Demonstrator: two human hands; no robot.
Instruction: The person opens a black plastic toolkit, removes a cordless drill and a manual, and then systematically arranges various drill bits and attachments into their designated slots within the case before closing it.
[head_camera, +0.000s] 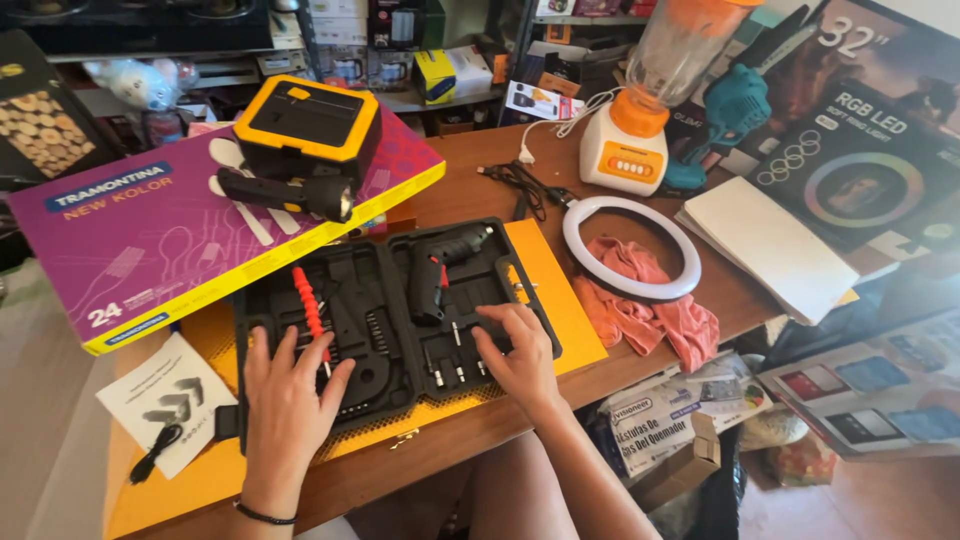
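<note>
An open black tool case (380, 262) lies on a yellow sheet (565, 300) on the wooden table. A black cordless screwdriver (440, 265) sits in its right half, and a red flexible shaft (308, 302) lies in its left half. My left hand (285, 400) rests flat on the left half, fingers spread, just below the red shaft. My right hand (515, 355) presses its fingertips on the right half beside several small bits (447, 360). Neither hand holds anything.
A purple and yellow box (150, 230) with a black torch (290, 192) and a yellow-black case (305, 120) lies at left. A white ring light (630, 290) sits on a pink cloth (650, 310). An orange-white blender (640, 110), a white booklet (770, 245) and a leaflet (165, 400) are around.
</note>
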